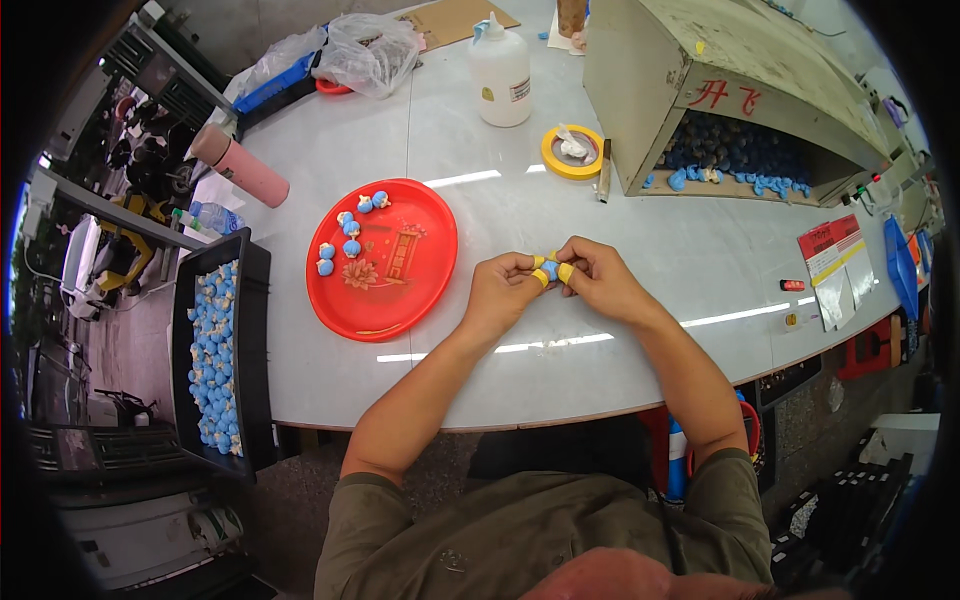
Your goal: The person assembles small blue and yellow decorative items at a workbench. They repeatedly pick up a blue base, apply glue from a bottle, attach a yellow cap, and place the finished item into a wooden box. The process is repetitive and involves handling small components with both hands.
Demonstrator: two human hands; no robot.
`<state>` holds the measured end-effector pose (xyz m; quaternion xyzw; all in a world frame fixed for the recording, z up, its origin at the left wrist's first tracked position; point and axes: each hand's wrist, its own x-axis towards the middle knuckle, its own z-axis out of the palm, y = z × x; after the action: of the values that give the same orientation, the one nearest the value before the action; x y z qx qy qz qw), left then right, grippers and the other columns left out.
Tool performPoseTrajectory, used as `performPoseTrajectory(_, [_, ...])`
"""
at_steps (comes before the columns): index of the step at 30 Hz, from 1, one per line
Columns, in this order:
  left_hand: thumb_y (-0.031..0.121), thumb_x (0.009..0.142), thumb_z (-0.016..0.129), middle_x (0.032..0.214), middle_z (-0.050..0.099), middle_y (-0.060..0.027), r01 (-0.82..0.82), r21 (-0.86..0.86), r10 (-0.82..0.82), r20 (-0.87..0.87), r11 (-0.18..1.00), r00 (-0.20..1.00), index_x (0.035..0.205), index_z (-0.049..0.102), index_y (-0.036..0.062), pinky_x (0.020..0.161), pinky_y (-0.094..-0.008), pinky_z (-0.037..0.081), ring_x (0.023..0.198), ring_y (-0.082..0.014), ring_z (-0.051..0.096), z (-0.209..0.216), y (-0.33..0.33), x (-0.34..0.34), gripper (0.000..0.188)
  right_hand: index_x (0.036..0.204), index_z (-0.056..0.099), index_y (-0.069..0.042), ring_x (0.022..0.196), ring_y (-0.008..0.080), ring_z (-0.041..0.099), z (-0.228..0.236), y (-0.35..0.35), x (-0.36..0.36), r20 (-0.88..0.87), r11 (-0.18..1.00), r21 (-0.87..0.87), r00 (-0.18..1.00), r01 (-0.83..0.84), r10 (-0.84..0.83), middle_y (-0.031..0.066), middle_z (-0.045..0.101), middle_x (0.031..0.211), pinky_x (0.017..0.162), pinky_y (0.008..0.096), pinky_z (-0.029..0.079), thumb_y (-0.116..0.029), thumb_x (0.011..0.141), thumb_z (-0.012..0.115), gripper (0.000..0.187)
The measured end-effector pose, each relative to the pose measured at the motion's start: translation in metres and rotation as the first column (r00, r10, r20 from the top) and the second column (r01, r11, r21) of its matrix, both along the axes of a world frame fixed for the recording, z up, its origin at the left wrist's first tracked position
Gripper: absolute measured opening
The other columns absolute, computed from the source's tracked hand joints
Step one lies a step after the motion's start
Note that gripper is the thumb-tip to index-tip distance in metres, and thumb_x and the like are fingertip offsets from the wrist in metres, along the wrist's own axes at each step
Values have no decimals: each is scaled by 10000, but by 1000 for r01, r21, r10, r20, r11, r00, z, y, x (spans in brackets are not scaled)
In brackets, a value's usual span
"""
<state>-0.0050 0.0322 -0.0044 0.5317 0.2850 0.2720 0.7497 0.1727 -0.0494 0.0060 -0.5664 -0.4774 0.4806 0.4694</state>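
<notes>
My left hand [502, 293] and my right hand [604, 283] meet above the middle of the table, thumbs and forefingers pinched together. Between them they grip a small blue piece [550, 270], mostly hidden by the fingertips. Yellow tape wraps several of those fingertips. To the left of my left hand lies a round red plate [425, 285] with a printed golden pattern. Several small round blue-and-cream pieces [351, 247] sit on its left and far side.
A black bin [258, 345] full of blue-and-cream pieces stands at the table's left edge. Behind are a pink flask [240, 165], a white squeeze bottle [501, 80] and a yellow tape roll [550, 156]. A metal box [640, 100] holding blue pieces stands far right.
</notes>
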Motion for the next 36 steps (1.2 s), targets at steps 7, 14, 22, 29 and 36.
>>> performPoseTrajectory(7, [-64, 902, 606, 1053, 694, -165, -23, 70, 27, -62, 997, 998, 1043, 637, -101, 881, -289, 583, 959, -197, 704, 0, -1, -1, 149, 1010, 594, 52, 680, 103, 607, -2, 0, -6, 18, 998, 50, 999, 37, -38, 69, 639, 851, 611, 254, 494, 46, 903, 532, 123])
performPoseTrajectory(14, [-25, 897, 658, 991, 710, -122, -46, 55, 48, -49, 997, 998, 1044, 651, -93, 767, -219, 530, 916, -138, 691, -1, -2, 0, 162, 990, 599, 50, 661, 106, 603, -5, 0, -6, 75, 996, 74, 996, 43, -48, 77, 636, 821, 602, 255, 484, 44, 895, 535, 114])
performPoseTrajectory(22, [-51, 917, 593, 1082, 671, -171, -44, 62, 48, -68, 997, 997, 1081, 587, -107, 891, -299, 591, 959, -201, 698, -5, 1, 2, 173, 1048, 595, 60, 694, 114, 626, 1, 1, -6, 9, 996, 75, 999, 51, -52, 82, 656, 859, 633, 261, 511, 37, 907, 545, 151])
performPoseTrajectory(29, [-44, 926, 594, 1092, 670, -178, -37, 7, 38, -46, 999, 998, 1104, 581, -102, 886, -304, 597, 963, -207, 698, -2, 4, 3, 188, 1092, 589, 73, 729, 117, 650, 6, 2, -1, 14, 999, 29, 999, 37, -38, 87, 672, 883, 673, 261, 539, 21, 916, 562, 186])
performPoseTrajectory(36, [-56, 912, 602, 1081, 680, -181, -15, 7, 15, -30, 1000, 999, 1077, 605, -103, 879, -296, 594, 964, -211, 702, -5, 5, 1, 171, 1052, 594, 61, 702, 114, 629, 0, 1, 1, 45, 997, 69, 999, 24, -27, 88, 658, 823, 625, 260, 499, 87, 848, 523, 218])
